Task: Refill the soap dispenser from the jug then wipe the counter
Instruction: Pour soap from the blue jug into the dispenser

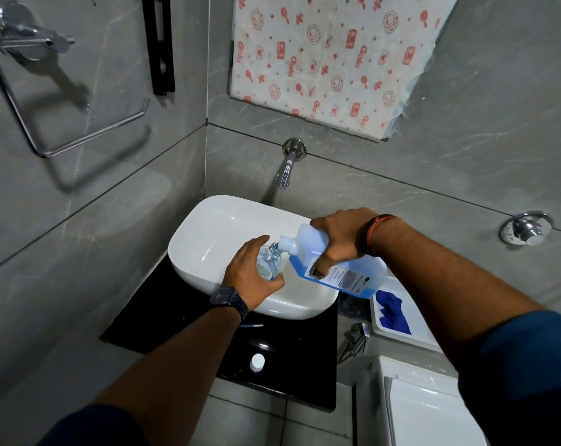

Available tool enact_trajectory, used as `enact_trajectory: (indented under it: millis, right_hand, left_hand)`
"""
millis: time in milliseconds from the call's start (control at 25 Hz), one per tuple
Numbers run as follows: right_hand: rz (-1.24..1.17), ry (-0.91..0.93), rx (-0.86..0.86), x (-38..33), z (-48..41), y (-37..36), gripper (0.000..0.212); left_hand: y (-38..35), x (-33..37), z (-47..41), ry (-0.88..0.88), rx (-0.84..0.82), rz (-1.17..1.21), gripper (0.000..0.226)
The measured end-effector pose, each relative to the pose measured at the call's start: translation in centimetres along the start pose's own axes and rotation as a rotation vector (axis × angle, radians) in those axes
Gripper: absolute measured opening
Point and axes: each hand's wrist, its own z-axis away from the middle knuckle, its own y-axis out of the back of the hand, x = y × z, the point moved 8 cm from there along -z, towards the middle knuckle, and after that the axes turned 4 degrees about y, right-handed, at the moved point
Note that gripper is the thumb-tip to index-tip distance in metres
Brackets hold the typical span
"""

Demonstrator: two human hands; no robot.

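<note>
My right hand (pixel 338 241) grips a translucent jug (pixel 350 275) of blue soap, tipped to the left over the white basin (pixel 208 226). Its white spout touches the open mouth of a clear soap dispenser bottle (pixel 268 262), and blue liquid runs in. My left hand (pixel 250 275) wraps around that bottle and hides most of it. A white cap (pixel 257 362) lies on the black counter (pixel 163 317) in front of the basin. A blue cloth (pixel 393 312) lies on a white tray (pixel 424 333) to the right.
A chrome tap (pixel 287 169) juts from the grey wall above the basin. A towel ring (pixel 31 91) hangs on the left wall. A hose sprayer (pixel 356 336) and a white toilet tank (pixel 427 410) stand at lower right. A patterned sheet (pixel 330 59) covers the mirror area.
</note>
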Motion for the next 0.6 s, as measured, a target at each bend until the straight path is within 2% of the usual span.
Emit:
enact_trajectory:
  millis: [600]
  right_hand:
    - [-0.005,-0.003,0.008,-0.10,0.10,0.63,0.063]
  left_hand:
    - [0.41,0.24,-0.24,-0.002,-0.016,-0.002,0.080]
